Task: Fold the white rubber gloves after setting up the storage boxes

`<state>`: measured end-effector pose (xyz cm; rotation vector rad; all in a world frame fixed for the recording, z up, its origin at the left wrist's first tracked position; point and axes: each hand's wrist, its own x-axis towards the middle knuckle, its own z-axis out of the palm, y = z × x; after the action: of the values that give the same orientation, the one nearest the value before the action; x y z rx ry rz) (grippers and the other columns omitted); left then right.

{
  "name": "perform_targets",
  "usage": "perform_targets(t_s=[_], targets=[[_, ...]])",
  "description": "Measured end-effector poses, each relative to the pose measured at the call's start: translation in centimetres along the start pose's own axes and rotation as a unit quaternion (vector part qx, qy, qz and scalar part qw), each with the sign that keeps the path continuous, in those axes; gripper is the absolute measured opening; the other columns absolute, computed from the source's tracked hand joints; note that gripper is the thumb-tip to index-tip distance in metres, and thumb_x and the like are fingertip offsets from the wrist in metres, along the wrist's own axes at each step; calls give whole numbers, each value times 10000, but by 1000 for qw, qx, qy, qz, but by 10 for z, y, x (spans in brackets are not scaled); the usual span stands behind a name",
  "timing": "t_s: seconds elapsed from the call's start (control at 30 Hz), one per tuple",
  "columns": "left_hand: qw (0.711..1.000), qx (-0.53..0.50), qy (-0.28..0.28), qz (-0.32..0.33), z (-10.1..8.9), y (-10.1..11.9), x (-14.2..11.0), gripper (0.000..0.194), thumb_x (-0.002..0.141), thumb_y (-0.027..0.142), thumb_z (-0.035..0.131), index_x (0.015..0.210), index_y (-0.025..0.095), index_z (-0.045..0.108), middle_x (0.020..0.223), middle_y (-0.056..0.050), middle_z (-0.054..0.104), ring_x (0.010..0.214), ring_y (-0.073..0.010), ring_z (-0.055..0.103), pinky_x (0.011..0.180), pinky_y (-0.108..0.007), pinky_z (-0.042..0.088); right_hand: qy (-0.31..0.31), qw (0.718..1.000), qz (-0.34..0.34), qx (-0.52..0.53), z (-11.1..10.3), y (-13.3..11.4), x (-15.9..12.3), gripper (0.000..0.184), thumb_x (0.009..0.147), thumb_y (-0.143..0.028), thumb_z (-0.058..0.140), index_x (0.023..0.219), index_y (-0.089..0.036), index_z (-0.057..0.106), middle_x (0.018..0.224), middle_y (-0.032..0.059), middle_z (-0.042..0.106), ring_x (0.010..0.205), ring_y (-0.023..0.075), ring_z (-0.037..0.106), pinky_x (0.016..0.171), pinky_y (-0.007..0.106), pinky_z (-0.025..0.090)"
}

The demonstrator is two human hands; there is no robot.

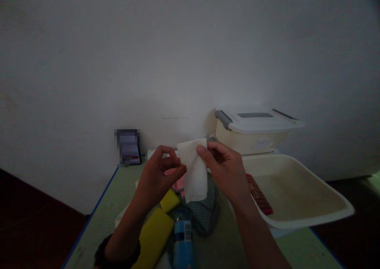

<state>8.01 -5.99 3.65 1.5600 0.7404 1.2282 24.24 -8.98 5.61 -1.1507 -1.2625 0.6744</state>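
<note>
Right-hand fingers (207, 156) are pinched on a folded white sheet (195, 178). Whether it is gripped by the left-hand fingers (177, 174) cannot be told.

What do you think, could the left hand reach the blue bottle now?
Probably yes: nothing visible covers the blue bottle, though the left hand must first leave the folded white cloth.

No legible text, bottle label (187, 231) blurred, screen (129, 145) pixelated
</note>
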Motion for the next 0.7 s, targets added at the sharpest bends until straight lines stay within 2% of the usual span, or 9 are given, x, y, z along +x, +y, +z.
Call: perform_targets(t_s=[0.1,0.17,0.23,0.3,0.4,0.47,0.53,0.63,0.7], targets=[[996,56,21,61,2,0,-2,248,762,165,676,763,219,435,686,52,674,660,-108,674,608,-183,510,43,998,-22,-33,1,1,0,198,792,-385,668,783,-187,675,640,-17,583,580,115,513,540,242,406],[990,111,2,90,2,4,-4,153,791,161,638,766,202,492,707,41,650,670,-90,655,640,-176,502,59,997,-35,-44,1,0,0,179,788,-368,676,777,-190,664,634,-24,576,569,107,511,526,233,400],[987,127,-33,94,1,9,-6,43,841,195,577,816,192,542,738,21,656,693,-95,654,651,-183,504,65,996,-37,-38,1,0,0,173,783,-361,684,788,-191,658,649,-24,590,569,103,520,520,226,406],[987,128,-53,83,0,12,-6,66,849,246,579,865,188,553,752,4,682,694,-112,663,629,-192,509,66,997,-30,-24,2,0,0,180,772,-363,696,798,-189,658,665,-19,612,569,101,533,517,221,418],[986,151,-22,60,2,10,-4,176,778,271,686,831,184,543,697,8,699,644,-121,672,592,-187,508,62,998,-9,2,3,-2,0,201,742,-367,727,788,-182,662,656,-15,637,557,97,551,501,209,430],[991,130,2,37,3,6,-3,187,773,264,698,805,186,531,670,12,708,617,-117,676,576,-181,512,50,998,9,29,3,-3,1,206,731,-366,738,794,-180,676,643,-14,658,534,92,558,483,200,439],[998,63,12,16,3,4,-2,179,794,252,676,838,199,510,642,25,713,563,-103,665,531,-165,506,29,997,24,72,2,-4,1,202,730,-358,742,828,-188,694,663,-10,689,542,94,585,490,198,464],[999,-26,45,13,2,7,-1,256,771,209,697,872,223,462,611,49,715,524,-92,658,507,-147,508,-40,988,38,148,0,-2,3,260,717,-319,763,954,-228,709,824,5,742,719,127,664,628,232,534],[996,-46,75,28,1,9,-1,294,743,186,721,846,225,449,612,48,718,534,-96,669,518,-149,522,-78,984,34,153,-3,0,3,324,711,-305,774,1025,-261,706,929,9,744,820,143,668,726,270,540]])
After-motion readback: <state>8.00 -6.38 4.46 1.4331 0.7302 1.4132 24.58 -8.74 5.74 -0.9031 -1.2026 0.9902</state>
